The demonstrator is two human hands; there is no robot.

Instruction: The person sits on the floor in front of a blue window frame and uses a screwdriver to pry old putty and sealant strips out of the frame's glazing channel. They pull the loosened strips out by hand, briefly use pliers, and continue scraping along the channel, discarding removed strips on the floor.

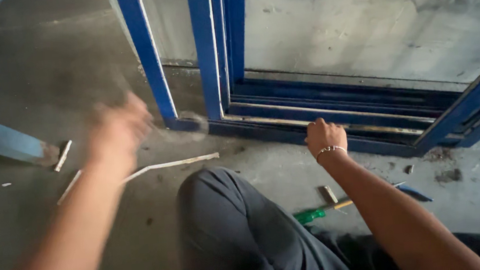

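Right hand (pixel 324 136) is closed on the blue frame's bottom rail (pixel 364 120); left hand (pixel 118 127) is blurred, so I cannot tell its grip.

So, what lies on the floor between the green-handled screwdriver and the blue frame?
In the head view, only a small metal piece lies between the screwdriver and the blue frame.

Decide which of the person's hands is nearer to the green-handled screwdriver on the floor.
Right. The right hand rests on the blue frame's bottom rail, just above the green-handled screwdriver. The blurred left hand is farther away, beyond the knee.
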